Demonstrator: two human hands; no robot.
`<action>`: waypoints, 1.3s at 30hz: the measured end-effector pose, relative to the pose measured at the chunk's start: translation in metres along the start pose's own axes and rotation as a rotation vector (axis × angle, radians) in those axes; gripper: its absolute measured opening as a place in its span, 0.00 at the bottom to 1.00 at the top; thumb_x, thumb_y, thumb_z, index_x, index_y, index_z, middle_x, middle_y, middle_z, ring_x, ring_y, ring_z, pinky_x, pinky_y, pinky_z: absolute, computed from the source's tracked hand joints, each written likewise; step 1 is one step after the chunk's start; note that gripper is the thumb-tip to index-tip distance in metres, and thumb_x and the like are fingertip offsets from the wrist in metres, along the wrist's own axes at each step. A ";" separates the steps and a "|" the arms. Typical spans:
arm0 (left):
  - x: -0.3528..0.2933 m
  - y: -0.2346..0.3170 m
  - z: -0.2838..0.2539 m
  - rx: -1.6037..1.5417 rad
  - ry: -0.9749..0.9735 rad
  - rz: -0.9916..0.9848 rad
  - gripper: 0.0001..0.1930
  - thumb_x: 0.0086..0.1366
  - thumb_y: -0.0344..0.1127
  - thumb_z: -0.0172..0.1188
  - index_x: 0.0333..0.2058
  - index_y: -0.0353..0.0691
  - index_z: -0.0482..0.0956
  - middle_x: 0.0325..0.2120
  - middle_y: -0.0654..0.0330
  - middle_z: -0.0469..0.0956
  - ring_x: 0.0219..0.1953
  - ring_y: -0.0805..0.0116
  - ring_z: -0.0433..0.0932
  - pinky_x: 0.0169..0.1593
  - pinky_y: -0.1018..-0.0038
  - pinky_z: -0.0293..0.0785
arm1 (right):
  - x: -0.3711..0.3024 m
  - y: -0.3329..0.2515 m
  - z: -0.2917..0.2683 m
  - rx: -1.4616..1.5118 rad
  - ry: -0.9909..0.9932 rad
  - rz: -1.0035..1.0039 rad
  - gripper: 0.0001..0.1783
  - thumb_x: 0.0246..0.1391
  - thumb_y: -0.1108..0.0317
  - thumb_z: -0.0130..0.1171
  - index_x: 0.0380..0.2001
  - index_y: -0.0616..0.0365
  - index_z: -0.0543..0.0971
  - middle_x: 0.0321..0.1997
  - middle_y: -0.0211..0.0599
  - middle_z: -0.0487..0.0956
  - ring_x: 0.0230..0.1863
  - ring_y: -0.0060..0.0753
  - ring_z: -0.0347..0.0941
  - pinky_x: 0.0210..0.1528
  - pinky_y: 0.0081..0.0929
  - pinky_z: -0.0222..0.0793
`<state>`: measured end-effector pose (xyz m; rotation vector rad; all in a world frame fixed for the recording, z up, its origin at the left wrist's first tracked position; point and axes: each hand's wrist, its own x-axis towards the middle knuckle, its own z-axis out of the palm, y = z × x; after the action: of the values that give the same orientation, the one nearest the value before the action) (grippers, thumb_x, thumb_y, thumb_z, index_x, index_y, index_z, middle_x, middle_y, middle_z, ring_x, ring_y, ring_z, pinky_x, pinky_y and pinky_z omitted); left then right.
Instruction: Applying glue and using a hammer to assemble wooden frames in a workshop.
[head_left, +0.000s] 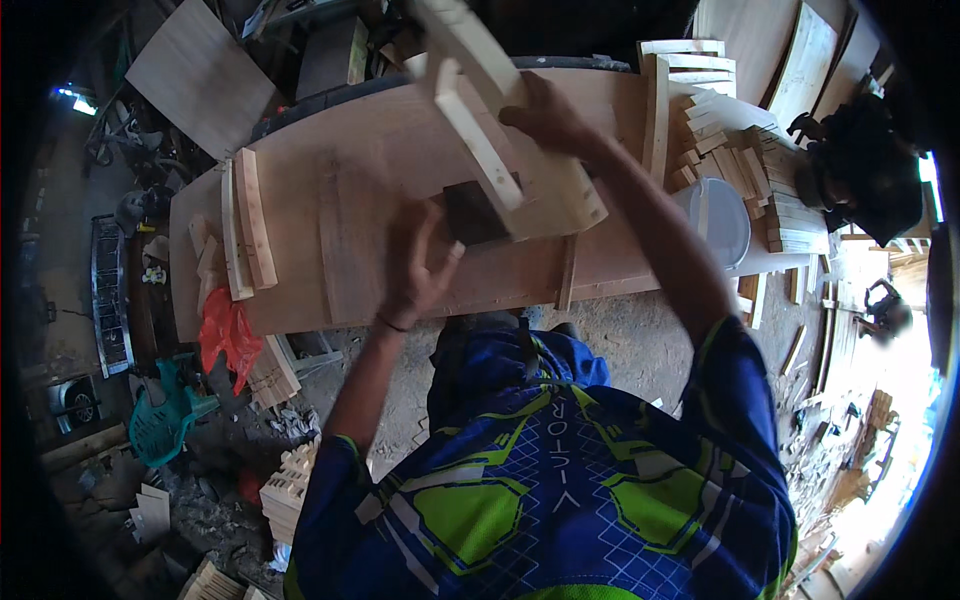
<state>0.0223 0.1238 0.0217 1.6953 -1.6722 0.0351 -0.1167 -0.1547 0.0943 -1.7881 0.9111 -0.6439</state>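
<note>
A pale wooden frame (pixel 488 72) made of joined bars is tilted up over the workbench (pixel 370 150), its lower end near the bench's front half. My right hand (pixel 546 116) grips it by one long bar, fingers wrapped round the wood. To the left of the frame, my left hand (pixel 420 268) hovers with fingers spread and nothing in it, slightly blurred. A dark rectangular piece (pixel 466 212) lies on the bench between that hand and the frame, partly covered by the frame.
Two wooden bars (pixel 257 220) and a red plastic bag (pixel 226 335) are at the bench's left end. On the right stand a translucent bucket (pixel 718 225) and stacked wood pieces (pixel 735 165). A green plastic chair (pixel 165 415) and scraps lie on the floor.
</note>
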 end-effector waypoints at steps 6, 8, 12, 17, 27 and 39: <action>0.065 -0.032 -0.090 0.461 0.354 -0.010 0.49 0.53 0.50 0.76 0.65 0.29 0.60 0.64 0.37 0.59 0.68 0.37 0.56 0.68 0.43 0.53 | 0.031 -0.035 -0.013 -0.738 -0.498 -0.626 0.26 0.57 0.66 0.66 0.57 0.61 0.73 0.58 0.49 0.77 0.57 0.53 0.74 0.59 0.41 0.70; 0.069 -0.045 -0.087 0.510 0.182 -0.118 0.48 0.48 0.51 0.77 0.63 0.31 0.65 0.59 0.39 0.69 0.64 0.41 0.66 0.66 0.46 0.61 | 0.032 0.000 -0.020 -0.703 -0.454 -0.743 0.26 0.57 0.67 0.66 0.58 0.60 0.74 0.59 0.47 0.76 0.58 0.51 0.73 0.60 0.41 0.70; 0.085 -0.006 -0.078 0.320 -0.348 -0.400 0.38 0.49 0.50 0.75 0.55 0.35 0.74 0.50 0.44 0.78 0.53 0.47 0.78 0.58 0.56 0.74 | 0.007 0.010 -0.041 -0.785 -0.439 -0.717 0.27 0.56 0.69 0.66 0.59 0.54 0.75 0.61 0.41 0.76 0.62 0.46 0.70 0.67 0.42 0.66; 0.098 -0.028 -0.071 0.421 -0.501 -0.233 0.31 0.51 0.52 0.72 0.47 0.37 0.77 0.46 0.47 0.81 0.43 0.50 0.83 0.47 0.59 0.80 | -0.022 0.015 -0.030 -0.902 -0.131 -0.795 0.29 0.60 0.61 0.63 0.64 0.46 0.71 0.65 0.37 0.71 0.68 0.45 0.62 0.71 0.44 0.58; 0.089 -0.016 -0.064 0.441 -0.519 -0.192 0.32 0.50 0.50 0.73 0.48 0.36 0.72 0.39 0.48 0.82 0.39 0.48 0.84 0.41 0.56 0.80 | -0.163 0.187 0.078 -0.675 0.556 -0.165 0.41 0.54 0.66 0.60 0.69 0.58 0.58 0.66 0.59 0.63 0.63 0.63 0.60 0.67 0.56 0.56; 0.130 -0.023 -0.042 0.418 -0.492 -0.284 0.28 0.48 0.48 0.73 0.45 0.39 0.79 0.37 0.48 0.84 0.41 0.50 0.84 0.45 0.59 0.80 | -0.248 0.210 0.057 -0.379 0.192 0.451 0.20 0.59 0.62 0.55 0.51 0.59 0.68 0.34 0.66 0.80 0.31 0.71 0.78 0.30 0.58 0.73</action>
<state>0.0811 0.0317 0.1060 2.3959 -1.8389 -0.1957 -0.2773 0.0295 -0.1269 -1.7717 1.5951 -0.3684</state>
